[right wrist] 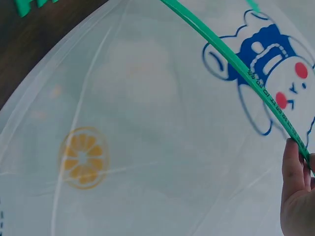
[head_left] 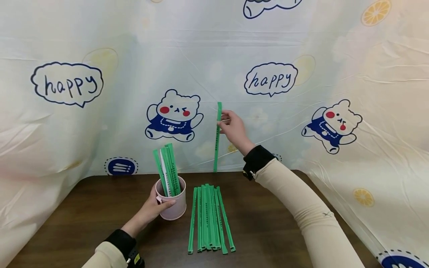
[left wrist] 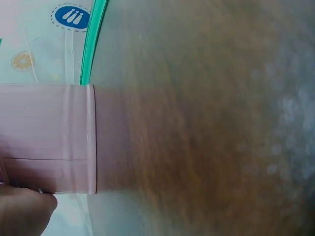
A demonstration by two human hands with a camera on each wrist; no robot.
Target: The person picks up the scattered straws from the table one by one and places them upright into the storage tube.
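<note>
A small pink bucket stands on the dark table, holding several green wrapped straws and a white one, all leaning up out of it. My left hand grips the bucket's left side, its thumb across the front; the left wrist view shows the bucket wall and part of the hand. Raised over the table's far edge, my right hand pinches one green wrapped straw in its upper half. That straw hangs nearly upright, with dark print along it.
Several more green wrapped straws lie side by side on the table, right of the bucket. A pale printed sheet with bears and lettering hangs behind the table and along its sides.
</note>
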